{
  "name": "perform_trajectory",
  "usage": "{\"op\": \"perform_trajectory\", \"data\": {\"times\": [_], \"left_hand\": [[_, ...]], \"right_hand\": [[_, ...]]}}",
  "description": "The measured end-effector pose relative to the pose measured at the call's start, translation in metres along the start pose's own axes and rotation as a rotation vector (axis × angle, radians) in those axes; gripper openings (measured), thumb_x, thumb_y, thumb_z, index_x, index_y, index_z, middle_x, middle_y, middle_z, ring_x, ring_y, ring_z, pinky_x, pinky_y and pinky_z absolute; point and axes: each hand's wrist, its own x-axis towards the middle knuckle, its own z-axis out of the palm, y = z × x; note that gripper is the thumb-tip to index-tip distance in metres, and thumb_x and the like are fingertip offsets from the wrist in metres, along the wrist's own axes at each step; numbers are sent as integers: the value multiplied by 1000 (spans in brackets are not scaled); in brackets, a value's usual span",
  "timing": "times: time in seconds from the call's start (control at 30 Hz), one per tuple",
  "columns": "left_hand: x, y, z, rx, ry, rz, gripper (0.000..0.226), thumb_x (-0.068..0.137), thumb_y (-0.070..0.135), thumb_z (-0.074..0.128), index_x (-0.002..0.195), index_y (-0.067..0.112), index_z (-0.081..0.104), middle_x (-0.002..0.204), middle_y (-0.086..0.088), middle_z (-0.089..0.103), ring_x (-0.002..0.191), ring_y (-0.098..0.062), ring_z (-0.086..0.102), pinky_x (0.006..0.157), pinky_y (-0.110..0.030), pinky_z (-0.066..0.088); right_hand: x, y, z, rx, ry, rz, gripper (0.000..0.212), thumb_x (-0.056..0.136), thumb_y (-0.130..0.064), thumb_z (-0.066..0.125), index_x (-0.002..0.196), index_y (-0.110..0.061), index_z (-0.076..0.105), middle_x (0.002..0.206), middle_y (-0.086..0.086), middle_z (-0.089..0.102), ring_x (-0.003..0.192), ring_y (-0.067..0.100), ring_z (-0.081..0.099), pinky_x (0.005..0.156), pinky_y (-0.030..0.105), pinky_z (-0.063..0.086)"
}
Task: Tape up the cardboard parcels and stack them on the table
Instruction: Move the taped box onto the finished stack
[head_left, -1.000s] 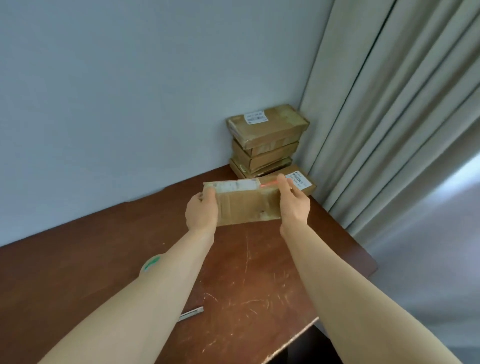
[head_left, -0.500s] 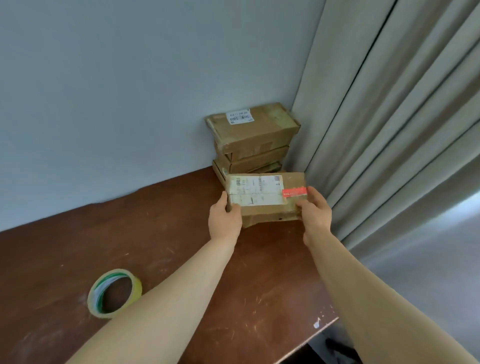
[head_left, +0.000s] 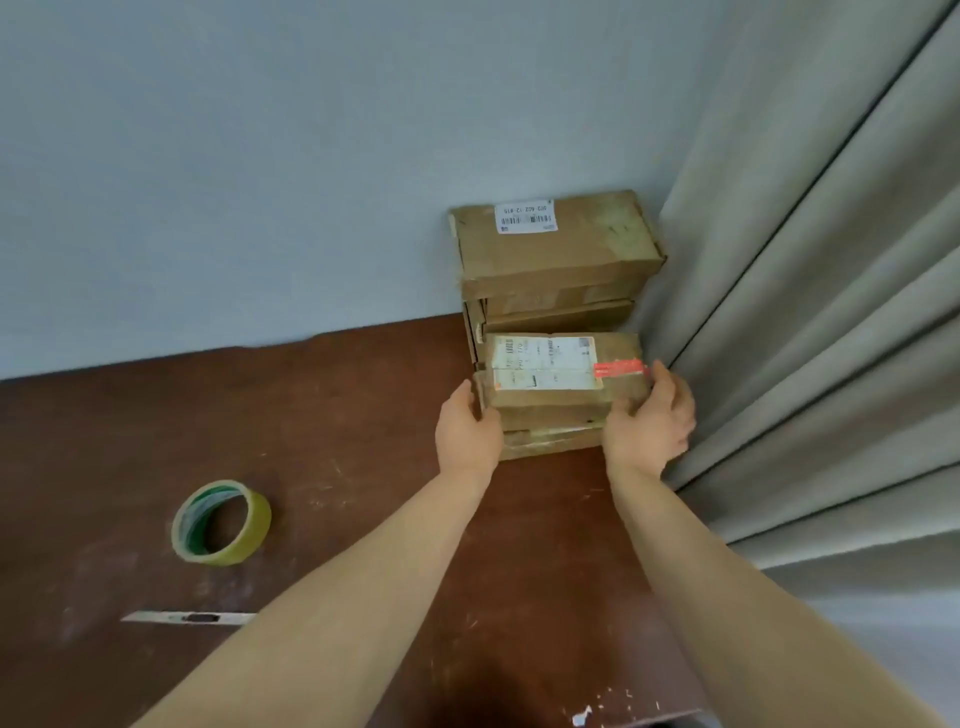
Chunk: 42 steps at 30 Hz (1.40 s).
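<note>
— Where is the parcel?
— I grip the parcel (head_left: 550, 387) by its ends, left hand (head_left: 470, 431) and right hand (head_left: 649, 423) curled round it, right over the low box (head_left: 545, 444) before the stack (head_left: 556, 249).
— Advice?
— I'd square its edges with that box before letting go.

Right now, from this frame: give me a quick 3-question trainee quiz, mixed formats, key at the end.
1. True or false: the tape roll sits on top of the tall stack.
2. Left hand and right hand: which grips the red-stickered parcel? A left only; B right only; C both.
3. Fill in: right of the tall stack hangs a ___.
Key: 1 false, it lies on the table; 2 C; 3 curtain.
</note>
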Motion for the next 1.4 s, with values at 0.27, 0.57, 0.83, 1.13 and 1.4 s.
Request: {"op": "perform_trajectory", "data": {"times": [0.27, 0.57, 0.83, 1.13, 1.4], "left_hand": [[17, -40, -93, 47, 243, -98, 43, 96, 7, 46, 138, 12, 47, 138, -3, 50, 124, -17, 51, 94, -19, 34], [-2, -123, -251, 121, 615, -324, 31, 85, -2, 44, 92, 24, 57, 110, -3, 60, 98, -25, 57, 80, -33, 46], [-35, -183, -286, 747, -223, -26, 36, 81, 4, 55, 111, 19, 67, 115, -1, 62, 114, -19, 50, 98, -34, 43], [-18, -183, -270, 1130, -545, 46, 29, 91, 12, 58, 119, 11, 53, 123, -8, 52, 118, -27, 46, 93, -39, 43], [8, -151, -269, 975, -496, 3, 26, 87, 16, 58, 112, 19, 54, 111, -4, 62, 102, -25, 59, 84, -32, 46]], "right_hand": [[-78, -65, 58, 39, -317, -559, 41, 83, 6, 49, 114, -18, 64, 124, 3, 53, 123, 22, 42, 99, 26, 21], [-202, -93, 152, -386, -1066, -1175, 36, 93, -17, 51, 127, -26, 58, 131, -8, 54, 117, 17, 44, 95, 29, 32], [-261, -96, 197, -884, -1125, -1327, 31, 92, -10, 52, 121, -20, 54, 126, 3, 50, 114, 27, 55, 85, 36, 43], [-241, -109, 199, -466, -959, -1179, 30, 99, -21, 46, 128, -21, 55, 127, -3, 52, 113, 19, 53, 81, 32, 45], [-154, -91, 171, -522, -636, -625, 30, 99, -14, 42, 125, -12, 57, 122, 8, 57, 106, 29, 57, 78, 33, 44]]}}
